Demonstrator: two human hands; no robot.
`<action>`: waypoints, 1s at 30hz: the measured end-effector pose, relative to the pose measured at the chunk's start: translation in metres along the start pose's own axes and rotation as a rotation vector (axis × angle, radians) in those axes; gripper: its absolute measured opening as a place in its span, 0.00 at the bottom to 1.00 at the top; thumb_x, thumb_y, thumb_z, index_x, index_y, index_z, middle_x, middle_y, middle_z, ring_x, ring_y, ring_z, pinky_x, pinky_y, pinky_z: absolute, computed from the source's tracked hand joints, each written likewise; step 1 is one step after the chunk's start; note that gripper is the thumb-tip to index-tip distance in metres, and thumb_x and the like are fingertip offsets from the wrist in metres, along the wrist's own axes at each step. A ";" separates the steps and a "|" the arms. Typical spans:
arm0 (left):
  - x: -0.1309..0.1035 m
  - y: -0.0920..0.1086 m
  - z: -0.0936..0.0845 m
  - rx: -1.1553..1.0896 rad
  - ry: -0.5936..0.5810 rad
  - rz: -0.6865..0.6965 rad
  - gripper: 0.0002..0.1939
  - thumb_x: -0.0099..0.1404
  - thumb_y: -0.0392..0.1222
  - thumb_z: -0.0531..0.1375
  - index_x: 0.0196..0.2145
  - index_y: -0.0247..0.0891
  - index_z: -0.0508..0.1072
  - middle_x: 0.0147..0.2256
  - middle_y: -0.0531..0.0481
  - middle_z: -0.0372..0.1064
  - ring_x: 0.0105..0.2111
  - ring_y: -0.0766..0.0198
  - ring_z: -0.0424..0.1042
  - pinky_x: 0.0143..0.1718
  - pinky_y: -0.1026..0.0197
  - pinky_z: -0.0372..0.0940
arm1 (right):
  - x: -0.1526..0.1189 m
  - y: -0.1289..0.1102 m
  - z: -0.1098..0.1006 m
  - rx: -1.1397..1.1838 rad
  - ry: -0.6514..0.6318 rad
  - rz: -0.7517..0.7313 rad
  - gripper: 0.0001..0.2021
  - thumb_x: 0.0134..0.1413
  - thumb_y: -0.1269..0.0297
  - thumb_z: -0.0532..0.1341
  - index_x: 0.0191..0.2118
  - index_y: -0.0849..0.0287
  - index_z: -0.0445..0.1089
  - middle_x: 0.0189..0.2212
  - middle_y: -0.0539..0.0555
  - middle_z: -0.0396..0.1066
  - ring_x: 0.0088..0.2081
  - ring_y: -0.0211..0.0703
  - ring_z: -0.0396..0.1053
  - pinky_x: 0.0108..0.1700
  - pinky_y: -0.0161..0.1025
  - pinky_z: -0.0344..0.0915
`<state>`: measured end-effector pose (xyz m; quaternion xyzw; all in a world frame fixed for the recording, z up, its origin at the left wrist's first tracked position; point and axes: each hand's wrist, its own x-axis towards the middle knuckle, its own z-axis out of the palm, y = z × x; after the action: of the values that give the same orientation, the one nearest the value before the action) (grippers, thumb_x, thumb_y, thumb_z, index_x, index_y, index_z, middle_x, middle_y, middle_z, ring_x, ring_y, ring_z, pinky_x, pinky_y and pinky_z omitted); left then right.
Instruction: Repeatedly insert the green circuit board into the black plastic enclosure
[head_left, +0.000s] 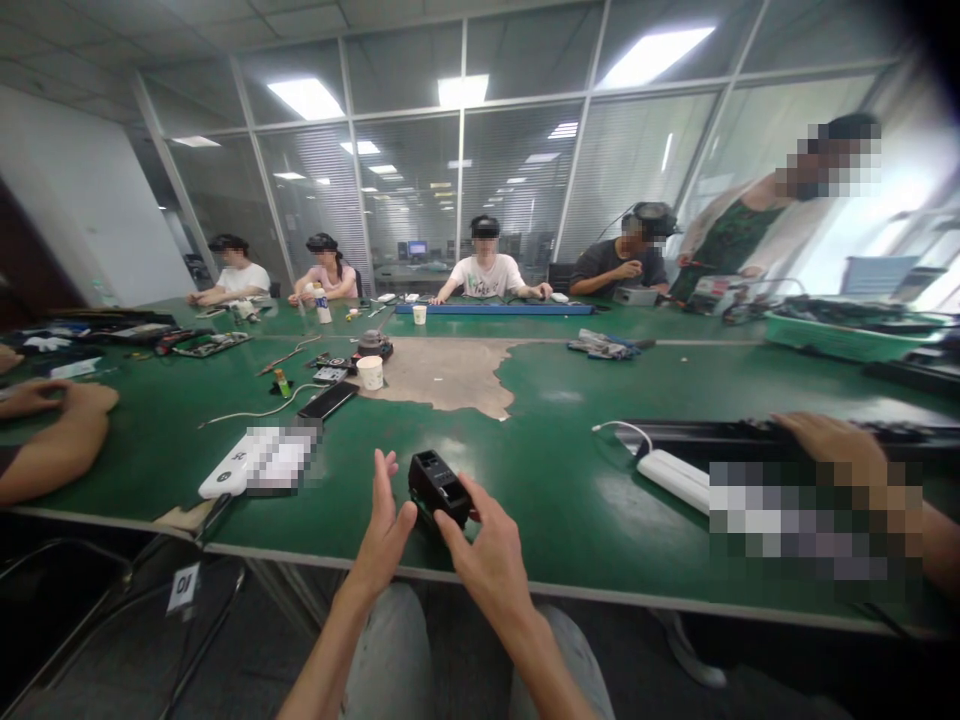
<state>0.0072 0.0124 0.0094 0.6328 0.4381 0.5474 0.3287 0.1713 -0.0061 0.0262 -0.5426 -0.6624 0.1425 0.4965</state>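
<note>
A small black box-shaped device (437, 482) with rectangular recesses in its top stands tilted just above or on the green table, near its front edge. Along its right side, my right hand (486, 540) grips it between thumb and fingers. My left hand (384, 525) is held upright to the left of the device, its fingers stretched out and its palm facing it. A narrow gap seems to separate the left fingers from the device. The device's underside is hidden from view.
On the green table (562, 500) lie a white power bank (229, 468), a black phone (328, 401), a paper cup (370, 373) and gloves (606, 345). Other people's arms rest at left (67, 430) and right (847, 460). A green basket (832, 338) stands far right.
</note>
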 end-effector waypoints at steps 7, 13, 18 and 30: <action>0.004 -0.005 0.001 -0.054 0.070 -0.058 0.42 0.68 0.65 0.45 0.69 0.47 0.31 0.69 0.40 0.37 0.68 0.52 0.45 0.67 0.44 0.41 | 0.003 -0.010 -0.005 -0.106 -0.050 -0.059 0.24 0.55 0.64 0.60 0.58 0.60 0.64 0.50 0.60 0.72 0.50 0.54 0.69 0.52 0.52 0.67; 0.005 -0.007 0.001 -0.072 0.123 -0.071 0.39 0.69 0.64 0.45 0.69 0.48 0.34 0.69 0.40 0.41 0.67 0.52 0.48 0.66 0.43 0.44 | 0.002 -0.007 -0.004 -0.156 -0.155 -0.078 0.25 0.53 0.66 0.62 0.57 0.62 0.65 0.50 0.61 0.72 0.51 0.54 0.69 0.53 0.52 0.66; 0.005 -0.008 0.001 -0.013 0.118 -0.044 0.36 0.70 0.62 0.45 0.69 0.46 0.37 0.68 0.40 0.43 0.66 0.52 0.50 0.66 0.43 0.43 | -0.009 0.004 -0.002 -0.163 -0.179 -0.061 0.26 0.52 0.69 0.61 0.59 0.61 0.63 0.52 0.60 0.71 0.53 0.53 0.68 0.55 0.50 0.65; 0.004 -0.010 0.000 -0.054 0.049 -0.070 0.36 0.70 0.59 0.47 0.69 0.44 0.39 0.65 0.40 0.51 0.64 0.54 0.55 0.65 0.46 0.47 | -0.005 -0.003 0.002 -0.032 -0.042 -0.031 0.24 0.55 0.62 0.62 0.58 0.59 0.66 0.50 0.59 0.73 0.51 0.53 0.70 0.54 0.50 0.66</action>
<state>0.0051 0.0199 0.0016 0.5944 0.4531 0.5624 0.3536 0.1674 -0.0105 0.0251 -0.5370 -0.6831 0.1358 0.4759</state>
